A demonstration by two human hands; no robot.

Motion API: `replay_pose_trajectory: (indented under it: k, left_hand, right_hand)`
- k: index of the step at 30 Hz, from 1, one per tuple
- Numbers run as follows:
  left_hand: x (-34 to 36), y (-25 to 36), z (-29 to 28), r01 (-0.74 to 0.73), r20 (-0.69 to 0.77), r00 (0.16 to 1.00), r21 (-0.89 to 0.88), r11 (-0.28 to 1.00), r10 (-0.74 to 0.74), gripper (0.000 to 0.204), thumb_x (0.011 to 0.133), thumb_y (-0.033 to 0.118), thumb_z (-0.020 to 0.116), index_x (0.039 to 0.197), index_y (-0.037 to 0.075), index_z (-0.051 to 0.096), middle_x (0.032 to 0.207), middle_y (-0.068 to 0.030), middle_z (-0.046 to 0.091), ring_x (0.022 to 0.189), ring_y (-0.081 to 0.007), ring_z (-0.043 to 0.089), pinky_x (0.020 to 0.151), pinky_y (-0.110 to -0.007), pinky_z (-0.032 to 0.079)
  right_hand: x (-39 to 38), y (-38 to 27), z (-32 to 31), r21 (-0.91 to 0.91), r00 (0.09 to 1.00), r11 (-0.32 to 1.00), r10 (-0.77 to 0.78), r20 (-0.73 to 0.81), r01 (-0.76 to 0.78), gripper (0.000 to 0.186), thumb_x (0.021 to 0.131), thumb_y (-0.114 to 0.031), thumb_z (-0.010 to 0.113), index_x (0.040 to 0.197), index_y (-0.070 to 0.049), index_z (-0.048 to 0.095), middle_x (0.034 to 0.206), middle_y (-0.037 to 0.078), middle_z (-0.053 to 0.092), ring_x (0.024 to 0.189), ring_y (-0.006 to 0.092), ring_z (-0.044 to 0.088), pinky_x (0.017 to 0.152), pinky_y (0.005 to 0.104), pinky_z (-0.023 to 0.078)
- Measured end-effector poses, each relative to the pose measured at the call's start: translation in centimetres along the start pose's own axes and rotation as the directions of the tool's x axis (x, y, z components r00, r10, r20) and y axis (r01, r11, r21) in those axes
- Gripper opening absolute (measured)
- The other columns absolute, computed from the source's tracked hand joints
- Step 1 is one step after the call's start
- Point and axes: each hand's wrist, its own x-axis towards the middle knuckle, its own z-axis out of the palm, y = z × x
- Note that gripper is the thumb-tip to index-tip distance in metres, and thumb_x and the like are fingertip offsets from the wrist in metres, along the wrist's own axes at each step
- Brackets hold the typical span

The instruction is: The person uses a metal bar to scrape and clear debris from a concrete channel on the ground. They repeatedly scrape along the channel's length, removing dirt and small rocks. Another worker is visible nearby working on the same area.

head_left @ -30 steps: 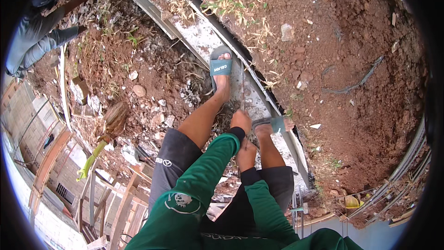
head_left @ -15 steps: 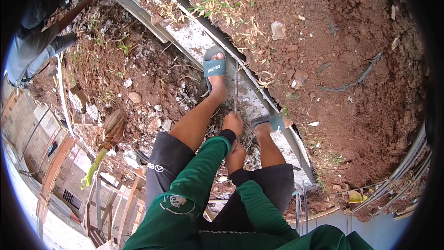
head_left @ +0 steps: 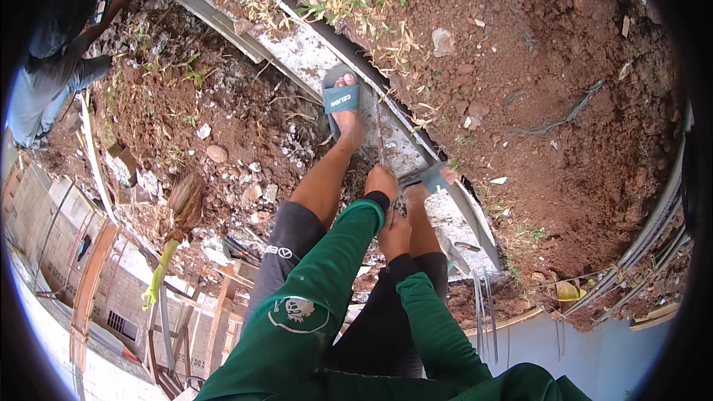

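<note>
A thin metal rod point(head_left: 379, 130) runs away from me over the whitish concrete strip, its far part beside the slipper on my left foot. My left hand point(head_left: 381, 181) is closed round the rod between my legs. Nearer to me, my right hand point(head_left: 394, 237) is closed as well, just behind the left and in line with the rod. The stretch inside my fists is hidden. Both my slippers, the left slipper point(head_left: 342, 99) and the right slipper point(head_left: 437, 178), rest on the strip, which boards point(head_left: 401, 120) border along its right side.
Red soil point(head_left: 549, 52) rises on the right, and rubble point(head_left: 223, 156) lies left. At the far left another person point(head_left: 56, 67) reaches toward a long board point(head_left: 197, 11). Upright bars point(head_left: 483, 312) stand near my right side. Bent rods point(head_left: 639, 267) and a yellow hard hat point(head_left: 570, 292) lie lower right.
Both my hands have moved a little away from me and to the right, still closed. The rod now slants slightly differently. My right leg has shifted a little.
</note>
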Motion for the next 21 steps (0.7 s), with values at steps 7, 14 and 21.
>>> replay_pose_trajectory:
  k: [7,14,21]
  left_hand:
    - [-0.6,0.5,-1.2,-0.013,0.012,1.000,-0.087,0.996,0.014,0.042,0.094,0.028,0.048,0.084,-0.011,0.059,0.084,-0.0349,0.060,0.086,-0.0501,0.059,0.077,-0.052,0.047]
    - [0.1,-0.9,-0.8,-0.045,0.021,0.999,-0.050,0.998,0.046,0.041,0.094,0.029,0.047,0.084,-0.009,0.060,0.084,-0.0350,0.060,0.086,-0.0493,0.059,0.076,-0.053,0.047]
    - [-0.7,5.1,-2.3,0.106,-0.036,0.993,-0.143,0.984,-0.112,0.040,0.089,0.030,0.053,0.086,-0.008,0.064,0.089,-0.0331,0.062,0.091,-0.0460,0.061,0.083,-0.050,0.048]
  right_hand:
    - [0.0,-0.8,0.2,-0.039,0.999,0.998,0.050,-0.001,-0.050,0.040,0.099,-0.027,0.037,0.077,0.000,0.056,0.075,0.023,0.062,0.071,0.0452,0.058,0.067,0.0541,0.043]
    - [-0.6,-0.7,1.9,0.056,0.998,0.997,0.060,0.024,-0.061,0.042,0.100,-0.026,0.035,0.080,0.003,0.057,0.073,0.029,0.059,0.072,0.0476,0.058,0.064,0.0545,0.044]
    - [2.8,-1.4,-4.0,0.300,0.971,0.942,0.083,0.226,-0.150,0.041,0.100,-0.027,0.041,0.077,0.002,0.058,0.056,0.008,0.051,0.044,0.0214,0.049,0.042,0.0372,0.037]
